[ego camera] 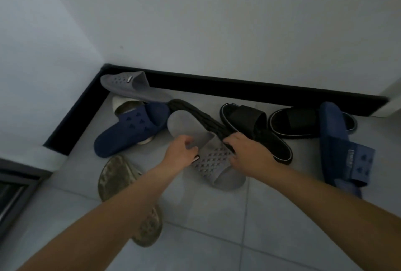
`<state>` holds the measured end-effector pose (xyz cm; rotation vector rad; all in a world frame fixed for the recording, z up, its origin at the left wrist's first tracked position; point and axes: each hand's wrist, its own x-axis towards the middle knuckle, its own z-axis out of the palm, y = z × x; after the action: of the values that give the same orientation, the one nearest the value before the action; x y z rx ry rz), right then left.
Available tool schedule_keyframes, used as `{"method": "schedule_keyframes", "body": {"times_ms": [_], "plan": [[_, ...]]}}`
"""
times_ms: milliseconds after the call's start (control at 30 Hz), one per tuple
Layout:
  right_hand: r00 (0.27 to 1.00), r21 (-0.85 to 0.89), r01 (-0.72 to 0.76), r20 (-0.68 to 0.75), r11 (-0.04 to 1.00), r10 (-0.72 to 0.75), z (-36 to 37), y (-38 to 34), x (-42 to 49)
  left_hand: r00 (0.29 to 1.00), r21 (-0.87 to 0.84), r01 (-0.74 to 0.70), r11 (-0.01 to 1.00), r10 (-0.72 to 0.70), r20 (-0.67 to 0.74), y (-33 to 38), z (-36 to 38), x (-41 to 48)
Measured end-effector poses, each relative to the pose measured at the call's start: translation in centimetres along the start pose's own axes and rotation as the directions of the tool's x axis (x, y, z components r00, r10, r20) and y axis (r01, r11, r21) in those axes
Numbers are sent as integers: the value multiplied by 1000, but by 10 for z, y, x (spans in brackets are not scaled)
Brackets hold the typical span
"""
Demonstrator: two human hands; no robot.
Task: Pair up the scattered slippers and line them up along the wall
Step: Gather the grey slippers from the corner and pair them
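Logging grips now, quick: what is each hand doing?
Left hand: closing on the grey slipper, at its strap's left edge.
Right hand: fingers curled at the same slipper's right edge; firm grip cannot be told.

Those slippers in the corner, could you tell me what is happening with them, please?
A person is sorting them. The left hand and right hand both rest on a grey slipper lying on the floor tiles. Its grey mate leans on the black baseboard. Two black slippers lie near the wall; the blue ones are far apart.
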<state>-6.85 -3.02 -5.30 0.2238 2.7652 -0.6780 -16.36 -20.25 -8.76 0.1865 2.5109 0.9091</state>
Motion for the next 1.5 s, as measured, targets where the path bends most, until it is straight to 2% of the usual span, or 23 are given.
{"method": "schedule_keyframes", "body": {"times_ms": [100,200,267,433,567,733,833,1000,1133,1267,1367,1500], "plan": [[985,-127,153,-60,980,-162,10,-25,22,999,199,32,979,-30,-14,-28,-16,-2],[989,-169,138,67,976,-129,23,-41,35,960,440,278,854,-256,-109,-62,-42,-13],[988,-206,123,116,971,-101,30,-44,38,913,428,406,808,-379,-151,-85,-55,-25],[987,-242,142,108,960,-119,34,-43,39,861,232,508,829,-485,-153,-105,-77,-44],[987,-262,144,102,954,-121,31,-45,41,878,208,475,855,-446,-171,-90,-79,-43],[986,-246,138,128,959,-109,25,-45,41,952,177,193,965,-141,-271,-42,-94,4],[989,-204,115,118,972,-92,9,-44,46,950,163,162,973,-109,-294,-10,-118,56],[989,-204,95,130,974,-69,1,-37,56,922,101,189,977,-142,-361,2,-136,131],[984,-200,90,170,976,-56,23,-31,60,873,-100,258,961,-276,-402,-14,-133,178],[970,-219,112,236,969,-58,36,-30,73,810,-337,286,897,-414,-414,-36,-135,216],[965,-219,121,254,968,-63,40,-30,84,774,-324,296,899,-424,-471,-48,-133,225],[965,-199,147,243,969,-96,41,-27,89,756,-392,221,893,-411,-510,-54,-133,223]]}}
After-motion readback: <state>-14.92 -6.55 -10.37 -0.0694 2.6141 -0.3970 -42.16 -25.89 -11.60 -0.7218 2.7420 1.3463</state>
